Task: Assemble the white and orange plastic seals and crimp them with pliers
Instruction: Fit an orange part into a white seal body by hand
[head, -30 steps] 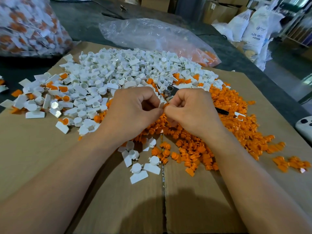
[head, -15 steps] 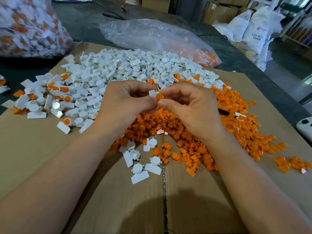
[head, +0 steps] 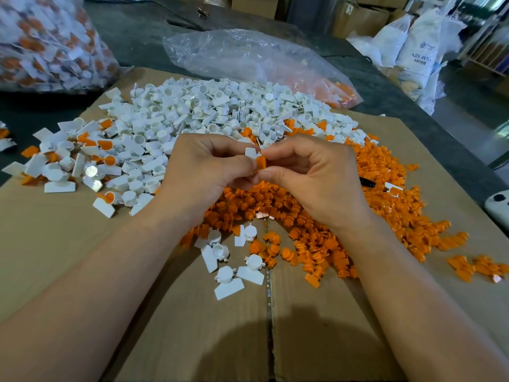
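Head view: left hand [head: 203,172] fingertips pinch 1 small white seal body [head: 251,152]; right hand [head: 311,177] thumb & forefinger pinch 1 orange insert [head: 261,162]. The 2 parts touch, held above the cardboard [head: 68,244] centre. Both look light, stiff, smooth plastic, prob. slippery; best held by the flat tab, socket left free. Below: orange pile [head: 385,188] toward the right edge, white pile [head: 209,111] toward the far edge. Black handle tip [head: 367,182], poss. pliers, pokes from the orange pile. Bare cardboard along the near edge gives working room; clear bag [head: 248,56] lies past the far edge.
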Action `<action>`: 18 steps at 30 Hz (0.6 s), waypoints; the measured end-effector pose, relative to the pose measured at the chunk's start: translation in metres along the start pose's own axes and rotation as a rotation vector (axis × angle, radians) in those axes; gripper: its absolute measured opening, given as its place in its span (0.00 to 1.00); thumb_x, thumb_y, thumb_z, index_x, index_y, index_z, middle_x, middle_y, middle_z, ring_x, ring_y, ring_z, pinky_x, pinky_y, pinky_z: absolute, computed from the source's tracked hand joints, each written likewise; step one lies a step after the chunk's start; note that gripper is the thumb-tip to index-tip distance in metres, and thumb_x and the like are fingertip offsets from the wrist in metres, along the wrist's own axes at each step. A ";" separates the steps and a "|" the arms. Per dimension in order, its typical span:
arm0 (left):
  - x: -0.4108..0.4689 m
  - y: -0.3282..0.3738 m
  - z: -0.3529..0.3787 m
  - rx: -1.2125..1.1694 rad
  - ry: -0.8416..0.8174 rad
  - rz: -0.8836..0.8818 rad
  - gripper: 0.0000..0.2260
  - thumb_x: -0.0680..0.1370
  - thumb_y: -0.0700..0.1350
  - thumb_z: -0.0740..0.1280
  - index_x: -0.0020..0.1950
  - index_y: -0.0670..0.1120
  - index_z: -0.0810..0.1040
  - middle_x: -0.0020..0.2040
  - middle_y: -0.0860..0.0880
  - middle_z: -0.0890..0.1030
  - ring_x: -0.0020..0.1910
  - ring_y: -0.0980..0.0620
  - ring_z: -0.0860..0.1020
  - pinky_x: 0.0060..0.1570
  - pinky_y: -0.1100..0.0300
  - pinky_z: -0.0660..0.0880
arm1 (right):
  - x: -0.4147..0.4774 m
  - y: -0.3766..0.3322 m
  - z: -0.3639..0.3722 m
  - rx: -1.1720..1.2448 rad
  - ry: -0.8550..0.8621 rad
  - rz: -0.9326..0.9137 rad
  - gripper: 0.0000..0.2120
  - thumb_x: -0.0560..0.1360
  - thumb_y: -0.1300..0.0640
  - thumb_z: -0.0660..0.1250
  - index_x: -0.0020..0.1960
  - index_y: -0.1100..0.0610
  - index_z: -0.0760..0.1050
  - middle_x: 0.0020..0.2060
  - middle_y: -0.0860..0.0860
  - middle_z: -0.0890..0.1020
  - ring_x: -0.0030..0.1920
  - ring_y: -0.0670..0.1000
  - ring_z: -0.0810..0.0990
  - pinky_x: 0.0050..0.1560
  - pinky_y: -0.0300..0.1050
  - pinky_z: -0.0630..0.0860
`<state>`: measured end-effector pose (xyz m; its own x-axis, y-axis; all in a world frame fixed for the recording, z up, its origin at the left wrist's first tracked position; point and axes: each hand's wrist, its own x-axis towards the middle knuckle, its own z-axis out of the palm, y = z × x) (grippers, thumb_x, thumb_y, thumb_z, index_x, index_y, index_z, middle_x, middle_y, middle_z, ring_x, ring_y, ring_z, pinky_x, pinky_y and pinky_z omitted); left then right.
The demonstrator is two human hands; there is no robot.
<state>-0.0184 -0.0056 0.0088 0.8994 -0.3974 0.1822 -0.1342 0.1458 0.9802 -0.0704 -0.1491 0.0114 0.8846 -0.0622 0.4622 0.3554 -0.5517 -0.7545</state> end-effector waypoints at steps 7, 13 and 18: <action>0.001 -0.001 0.000 -0.015 -0.001 -0.022 0.12 0.69 0.26 0.67 0.33 0.42 0.80 0.24 0.49 0.79 0.23 0.55 0.77 0.27 0.67 0.75 | -0.001 0.001 0.002 0.009 0.017 -0.062 0.14 0.66 0.66 0.73 0.48 0.55 0.76 0.38 0.49 0.81 0.40 0.45 0.83 0.45 0.40 0.80; 0.002 -0.001 -0.001 -0.049 -0.013 -0.061 0.10 0.69 0.27 0.67 0.33 0.41 0.80 0.24 0.48 0.79 0.23 0.54 0.77 0.26 0.67 0.74 | -0.001 0.000 0.001 0.001 0.012 -0.083 0.14 0.66 0.66 0.73 0.48 0.54 0.76 0.37 0.44 0.80 0.40 0.41 0.82 0.44 0.34 0.78; 0.004 0.000 -0.003 -0.132 -0.001 -0.165 0.08 0.69 0.28 0.67 0.34 0.39 0.77 0.27 0.45 0.79 0.23 0.53 0.77 0.23 0.67 0.73 | 0.001 0.000 -0.001 0.015 -0.035 -0.033 0.21 0.66 0.65 0.73 0.51 0.46 0.73 0.41 0.41 0.79 0.44 0.39 0.81 0.46 0.34 0.77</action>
<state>-0.0140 -0.0043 0.0097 0.9042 -0.4268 0.0198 0.0710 0.1957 0.9781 -0.0697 -0.1500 0.0126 0.8822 -0.0149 0.4706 0.3888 -0.5406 -0.7460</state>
